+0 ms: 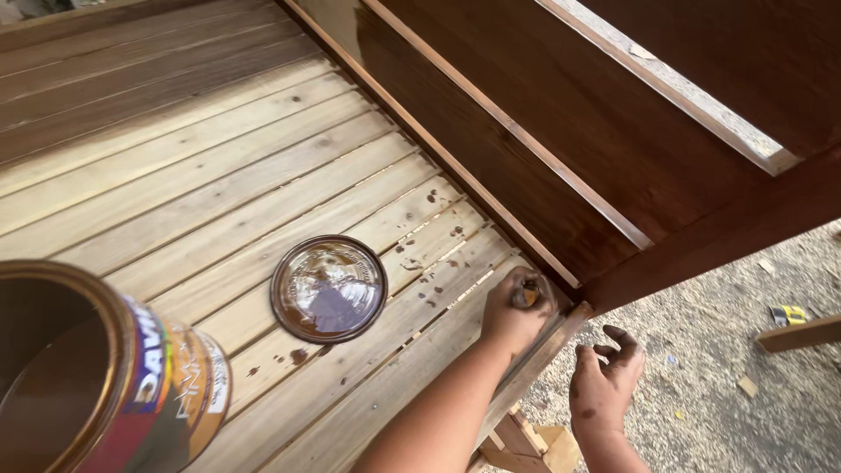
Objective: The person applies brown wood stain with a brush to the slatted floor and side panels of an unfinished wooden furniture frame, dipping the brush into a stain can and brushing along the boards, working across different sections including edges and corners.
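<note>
- Nearest the camera, lower left: open tin of wood stain (105,377), brown liquid inside, label partly in view, cut off by the frame edge. It stands on the slatted plank panel (201,166), well apart from both hands.
- Just beyond the tin, mid-panel: round metal lid (328,287), lying flat with its stained inner face up, brown film pooled across it. Dark drips (438,232) spot the pale slats between the lid and the panel's right edge.
- Left hand (517,314): forearm comes in from the bottom edge, fist resting at the panel's near right corner, where the pale slats meet the dark-stained frame. The fingers are curled tight around a small brush or applicator (526,294); only a tan and dark tip shows above the knuckles, too small to tell which kind. The tip sits right against the corner seam.
- Right hand (604,381): off the panel, hanging over the gravel ground (736,394), just right of the panel's corner. Fingers loosely spread and half curled, holding nothing, smeared with dark stain.
- Under the corner: pale timber support (530,442) partly visible.
- Farther: upright dark-stained boards (561,149) rise from the panel's right edge, glossy, with thin battens running diagonally.
- Far right on the gravel: small yellow object (788,314) and a wood offcut (802,333).
</note>
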Motion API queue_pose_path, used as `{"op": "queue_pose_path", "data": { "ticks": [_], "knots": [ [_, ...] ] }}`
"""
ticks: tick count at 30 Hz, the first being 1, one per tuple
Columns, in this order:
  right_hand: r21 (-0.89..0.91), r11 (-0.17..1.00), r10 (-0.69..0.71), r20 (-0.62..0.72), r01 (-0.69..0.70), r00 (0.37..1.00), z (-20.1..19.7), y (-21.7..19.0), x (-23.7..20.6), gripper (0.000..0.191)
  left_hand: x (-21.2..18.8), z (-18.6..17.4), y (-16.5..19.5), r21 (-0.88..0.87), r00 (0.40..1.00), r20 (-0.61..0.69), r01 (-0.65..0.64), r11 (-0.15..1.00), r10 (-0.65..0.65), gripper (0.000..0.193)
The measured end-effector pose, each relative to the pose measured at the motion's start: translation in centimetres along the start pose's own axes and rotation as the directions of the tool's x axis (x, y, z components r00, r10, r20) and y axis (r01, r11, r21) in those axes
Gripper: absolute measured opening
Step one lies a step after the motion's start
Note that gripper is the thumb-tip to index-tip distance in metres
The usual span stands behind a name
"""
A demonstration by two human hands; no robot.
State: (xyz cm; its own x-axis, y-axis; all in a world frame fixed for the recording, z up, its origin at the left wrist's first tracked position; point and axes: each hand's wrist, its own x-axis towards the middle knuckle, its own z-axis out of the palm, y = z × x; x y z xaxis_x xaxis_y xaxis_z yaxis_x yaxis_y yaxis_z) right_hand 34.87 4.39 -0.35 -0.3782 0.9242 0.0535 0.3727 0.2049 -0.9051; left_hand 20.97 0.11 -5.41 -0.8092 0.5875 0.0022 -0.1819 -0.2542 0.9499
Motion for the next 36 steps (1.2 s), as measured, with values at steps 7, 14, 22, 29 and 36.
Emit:
{"op": "queue_pose_path", "data": {
  "ticks": [7,14,22,29,36],
  "knots": [
    [0.180,0.980,0.039,0.236,-0.083,0.971,3.2,-2.8,-1.3,0.057,-4.7,-10.3,11.6,-0.054,0.971,-0.211,-0.124,0.991,0.110,0.055],
    [-0.129,0.959,-0.100,0.680,0.252,0.727,10.0,-9.3,-8.3,0.127,-10.8,-21.8,20.9,0.738,0.794,-0.382,-0.045,0.673,0.472,0.035],
    [-0.058,0.865,-0.319,0.705,0.499,0.634,16.3,-10.7,-12.8,0.138,-11.0,-23.0,21.6,0.944,0.854,-0.305,0.213,0.250,0.422,0.039],
    [-0.045,0.866,-0.379,0.592,0.499,0.711,18.1,-9.4,-13.8,0.131,-12.8,-22.7,22.1,0.918,0.910,-0.381,0.351,0.187,0.165,0.035],
    [-0.084,0.846,-0.389,0.579,0.527,0.716,19.7,-6.3,-13.9,0.123,-14.1,-18.3,21.5,0.841,0.881,-0.473,0.451,0.299,0.003,0.027]
  ]
}}
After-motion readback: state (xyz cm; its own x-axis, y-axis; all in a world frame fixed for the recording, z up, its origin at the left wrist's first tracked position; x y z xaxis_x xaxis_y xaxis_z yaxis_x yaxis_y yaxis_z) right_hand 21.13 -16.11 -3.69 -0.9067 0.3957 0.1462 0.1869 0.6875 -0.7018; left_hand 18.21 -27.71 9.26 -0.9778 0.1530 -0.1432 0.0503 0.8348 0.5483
